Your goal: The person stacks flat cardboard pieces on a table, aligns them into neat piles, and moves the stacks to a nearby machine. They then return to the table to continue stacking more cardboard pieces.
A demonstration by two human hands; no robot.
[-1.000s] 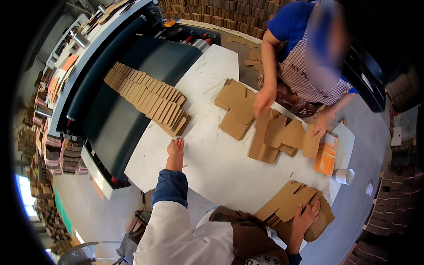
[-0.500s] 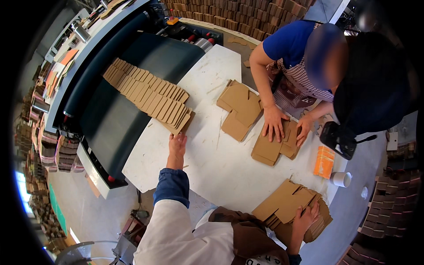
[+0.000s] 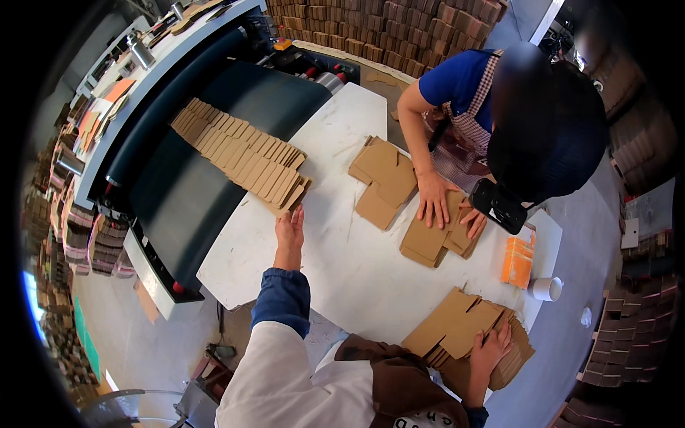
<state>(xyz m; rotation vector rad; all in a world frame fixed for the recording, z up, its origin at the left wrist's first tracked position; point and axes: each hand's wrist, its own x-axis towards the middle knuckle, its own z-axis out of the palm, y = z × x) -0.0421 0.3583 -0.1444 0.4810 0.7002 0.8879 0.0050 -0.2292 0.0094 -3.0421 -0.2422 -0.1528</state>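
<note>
My left hand (image 3: 288,230) reaches forward to the near end of an overlapping row of folded brown cardboard blanks (image 3: 246,160). Its fingers are stretched out and meet the row's end; the contact itself is partly hidden. Lower right, my right hand (image 3: 490,349) lies with fingers apart on a fanned stack of cardboard blanks (image 3: 453,321). Across the white table (image 3: 335,264), a co-worker's two hands press on a cardboard stack (image 3: 426,239). Another pile of blanks (image 3: 385,175) sits to the left of those hands.
The row rests partly on a dark green conveyor belt (image 3: 171,214) leading from a machine at left. An orange box (image 3: 518,261) and a white cup (image 3: 546,288) stand at the table's right. Stacked cardboard (image 3: 357,28) lines the back. The co-worker (image 3: 457,85) leans over the far side.
The view has shifted slightly. My left hand's fingers have straightened at the row's end. The co-worker's head has bent lower over the table. My right hand stays on its stack.
</note>
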